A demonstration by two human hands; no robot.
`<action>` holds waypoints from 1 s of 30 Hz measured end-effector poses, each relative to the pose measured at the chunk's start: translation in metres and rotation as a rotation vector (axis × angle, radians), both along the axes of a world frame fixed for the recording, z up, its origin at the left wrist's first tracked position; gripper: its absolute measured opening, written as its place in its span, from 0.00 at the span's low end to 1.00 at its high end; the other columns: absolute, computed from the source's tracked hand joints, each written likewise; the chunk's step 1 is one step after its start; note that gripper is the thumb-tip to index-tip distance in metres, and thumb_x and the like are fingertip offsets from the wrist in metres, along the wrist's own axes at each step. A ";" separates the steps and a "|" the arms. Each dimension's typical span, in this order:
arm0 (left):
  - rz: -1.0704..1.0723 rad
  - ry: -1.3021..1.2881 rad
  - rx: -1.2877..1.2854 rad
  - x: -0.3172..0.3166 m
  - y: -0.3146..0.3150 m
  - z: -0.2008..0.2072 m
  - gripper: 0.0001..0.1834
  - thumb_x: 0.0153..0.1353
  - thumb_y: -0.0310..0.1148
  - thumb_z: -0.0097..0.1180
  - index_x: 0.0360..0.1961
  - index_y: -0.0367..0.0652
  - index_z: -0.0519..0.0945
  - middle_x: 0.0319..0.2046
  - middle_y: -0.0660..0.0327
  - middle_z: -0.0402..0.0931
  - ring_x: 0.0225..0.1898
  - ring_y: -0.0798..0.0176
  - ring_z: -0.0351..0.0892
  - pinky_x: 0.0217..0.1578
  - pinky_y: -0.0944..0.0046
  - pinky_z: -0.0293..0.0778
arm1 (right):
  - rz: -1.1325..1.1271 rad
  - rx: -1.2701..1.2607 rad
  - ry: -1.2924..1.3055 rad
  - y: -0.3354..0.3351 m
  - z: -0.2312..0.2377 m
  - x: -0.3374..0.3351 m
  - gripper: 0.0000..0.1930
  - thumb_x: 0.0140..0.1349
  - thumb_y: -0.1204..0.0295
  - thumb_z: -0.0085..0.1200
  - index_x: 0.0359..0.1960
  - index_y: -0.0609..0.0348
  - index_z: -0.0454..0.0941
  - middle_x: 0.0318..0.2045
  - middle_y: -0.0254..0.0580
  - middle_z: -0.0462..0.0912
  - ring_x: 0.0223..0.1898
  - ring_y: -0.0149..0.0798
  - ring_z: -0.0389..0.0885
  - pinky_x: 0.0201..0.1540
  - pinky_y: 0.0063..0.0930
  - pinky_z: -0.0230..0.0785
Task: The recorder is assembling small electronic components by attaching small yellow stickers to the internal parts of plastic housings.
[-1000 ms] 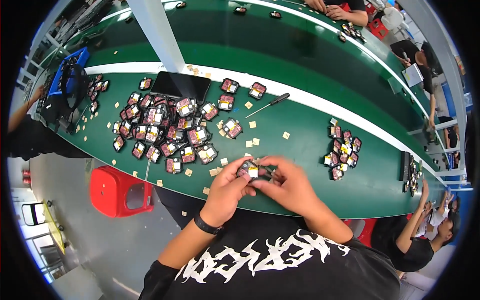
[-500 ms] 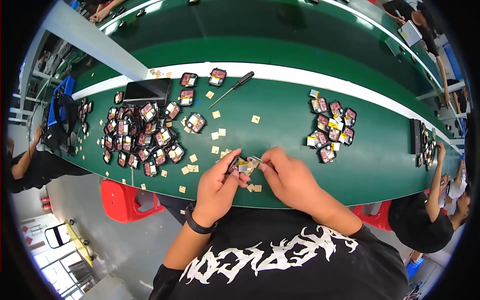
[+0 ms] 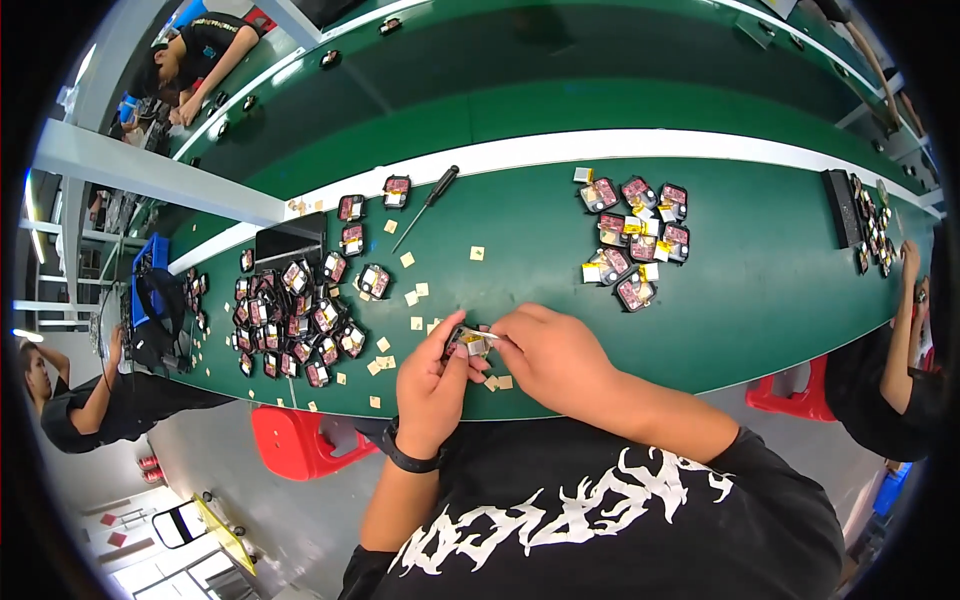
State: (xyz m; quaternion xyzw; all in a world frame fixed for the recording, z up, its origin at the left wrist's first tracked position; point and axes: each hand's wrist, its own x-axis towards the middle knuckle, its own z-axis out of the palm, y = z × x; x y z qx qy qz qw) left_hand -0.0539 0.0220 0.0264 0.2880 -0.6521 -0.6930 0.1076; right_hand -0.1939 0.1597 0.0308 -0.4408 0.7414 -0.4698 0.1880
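You have one device [image 3: 476, 346] in your left hand [image 3: 428, 390] at centre, one screwdriver [image 3: 427, 208] upper centre-left, one black tablet [image 3: 290, 242] left, and two red stools [image 3: 285, 440], lower left and right.

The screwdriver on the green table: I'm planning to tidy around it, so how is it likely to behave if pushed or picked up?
The screwdriver would probably be stiff, given its straight, slim shaft. Its thicker black handle likely makes that end the heavier one. Lying flat on the smooth-looking green table, it might roll or swivel if pushed.
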 end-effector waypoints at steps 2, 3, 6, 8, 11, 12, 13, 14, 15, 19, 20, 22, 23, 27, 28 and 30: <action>-0.001 0.000 -0.033 0.002 0.000 -0.003 0.23 0.75 0.20 0.45 0.70 0.30 0.70 0.43 0.57 0.81 0.38 0.70 0.81 0.38 0.70 0.79 | 0.014 0.050 0.023 -0.001 -0.001 0.002 0.06 0.67 0.74 0.57 0.40 0.64 0.80 0.37 0.51 0.82 0.36 0.56 0.84 0.39 0.49 0.78; -0.012 0.013 -0.059 0.003 -0.001 -0.006 0.23 0.75 0.20 0.45 0.70 0.30 0.70 0.43 0.57 0.81 0.37 0.70 0.81 0.37 0.70 0.79 | 0.015 0.050 0.025 -0.002 -0.002 0.002 0.06 0.67 0.74 0.57 0.40 0.64 0.80 0.37 0.51 0.82 0.36 0.56 0.84 0.39 0.49 0.78; -0.042 0.011 -0.109 0.007 -0.004 -0.007 0.23 0.74 0.19 0.46 0.69 0.31 0.71 0.42 0.58 0.82 0.36 0.71 0.81 0.36 0.70 0.79 | 0.003 0.059 0.055 -0.003 -0.005 0.004 0.06 0.67 0.74 0.60 0.42 0.62 0.83 0.37 0.49 0.84 0.35 0.56 0.85 0.38 0.47 0.78; -0.065 -0.004 -0.131 0.010 -0.007 -0.008 0.24 0.73 0.19 0.46 0.69 0.31 0.71 0.41 0.58 0.82 0.35 0.71 0.81 0.35 0.70 0.79 | 0.017 0.070 0.053 -0.004 -0.005 0.005 0.06 0.67 0.74 0.59 0.42 0.63 0.83 0.37 0.50 0.84 0.35 0.57 0.85 0.38 0.47 0.78; -0.076 0.003 -0.069 0.013 -0.012 -0.005 0.24 0.73 0.20 0.45 0.69 0.30 0.71 0.40 0.57 0.82 0.35 0.70 0.81 0.35 0.69 0.79 | 0.036 0.051 0.052 -0.005 -0.004 0.008 0.06 0.67 0.75 0.60 0.41 0.63 0.83 0.36 0.50 0.84 0.35 0.57 0.84 0.38 0.47 0.78; -0.071 0.035 0.032 0.014 -0.013 -0.004 0.24 0.74 0.20 0.44 0.69 0.30 0.71 0.40 0.57 0.81 0.35 0.69 0.81 0.36 0.69 0.80 | 0.040 0.052 0.057 -0.005 -0.004 0.008 0.06 0.67 0.75 0.60 0.41 0.63 0.83 0.36 0.50 0.84 0.35 0.57 0.84 0.38 0.47 0.78; -0.066 0.070 0.134 0.015 -0.014 -0.003 0.24 0.74 0.20 0.44 0.69 0.30 0.70 0.40 0.56 0.81 0.36 0.68 0.82 0.36 0.68 0.80 | 0.042 0.019 0.039 -0.005 -0.003 0.009 0.06 0.66 0.75 0.61 0.41 0.63 0.83 0.36 0.49 0.84 0.34 0.55 0.84 0.37 0.45 0.77; -0.063 0.076 0.137 0.014 -0.016 -0.002 0.24 0.74 0.20 0.44 0.69 0.30 0.70 0.40 0.56 0.81 0.36 0.68 0.82 0.36 0.68 0.80 | 0.043 -0.013 0.022 -0.005 -0.003 0.010 0.06 0.66 0.75 0.61 0.41 0.64 0.83 0.35 0.49 0.84 0.32 0.54 0.84 0.36 0.43 0.77; -0.050 0.074 0.231 0.013 -0.018 -0.001 0.23 0.74 0.22 0.44 0.69 0.29 0.70 0.40 0.55 0.81 0.34 0.66 0.82 0.35 0.67 0.80 | 0.047 -0.010 0.027 -0.006 -0.003 0.009 0.06 0.66 0.75 0.61 0.41 0.64 0.83 0.35 0.49 0.84 0.32 0.54 0.84 0.36 0.43 0.77; -0.025 0.092 0.431 0.011 -0.023 0.004 0.23 0.74 0.22 0.44 0.68 0.29 0.70 0.40 0.54 0.82 0.33 0.63 0.84 0.33 0.66 0.82 | 0.047 0.002 -0.212 -0.006 0.004 0.006 0.08 0.65 0.74 0.64 0.42 0.63 0.83 0.36 0.47 0.83 0.32 0.49 0.84 0.35 0.39 0.76; -0.018 0.101 0.435 0.012 -0.023 0.002 0.23 0.74 0.22 0.44 0.68 0.29 0.70 0.40 0.54 0.82 0.33 0.63 0.84 0.33 0.66 0.82 | 0.019 0.087 -0.386 -0.006 0.009 0.005 0.08 0.64 0.74 0.64 0.44 0.61 0.82 0.38 0.48 0.84 0.35 0.51 0.85 0.38 0.41 0.77; -0.037 0.070 0.371 0.012 -0.021 -0.002 0.24 0.73 0.22 0.46 0.69 0.30 0.70 0.41 0.53 0.82 0.33 0.64 0.84 0.34 0.66 0.82 | 0.039 0.091 -0.317 -0.006 0.017 0.002 0.10 0.63 0.73 0.66 0.44 0.61 0.82 0.38 0.46 0.84 0.35 0.49 0.85 0.38 0.40 0.77; -0.031 0.078 0.379 0.013 -0.021 -0.003 0.24 0.73 0.22 0.46 0.69 0.30 0.70 0.41 0.53 0.82 0.33 0.64 0.84 0.34 0.66 0.82 | 0.054 0.089 -0.256 -0.007 0.019 0.002 0.12 0.62 0.72 0.68 0.45 0.60 0.82 0.38 0.44 0.84 0.36 0.48 0.85 0.37 0.39 0.78; -0.047 0.068 0.355 0.013 -0.021 -0.003 0.23 0.74 0.22 0.46 0.69 0.30 0.71 0.40 0.55 0.82 0.33 0.65 0.84 0.33 0.66 0.82 | 0.153 -0.038 0.065 -0.014 0.007 0.006 0.14 0.61 0.72 0.69 0.48 0.59 0.84 0.34 0.41 0.83 0.32 0.42 0.84 0.33 0.32 0.76; -0.054 0.055 0.338 0.014 -0.020 -0.002 0.23 0.75 0.23 0.46 0.69 0.30 0.72 0.39 0.56 0.82 0.33 0.65 0.83 0.33 0.67 0.82 | 0.176 -0.020 0.148 -0.014 0.005 0.006 0.15 0.60 0.72 0.70 0.48 0.59 0.84 0.35 0.41 0.83 0.32 0.42 0.84 0.34 0.33 0.77; -0.056 0.069 0.333 0.014 -0.020 0.000 0.22 0.76 0.24 0.46 0.68 0.31 0.72 0.37 0.57 0.82 0.32 0.67 0.83 0.34 0.68 0.81 | 0.206 0.005 0.234 -0.014 0.006 0.005 0.16 0.59 0.72 0.70 0.48 0.59 0.84 0.36 0.42 0.83 0.33 0.43 0.85 0.35 0.34 0.77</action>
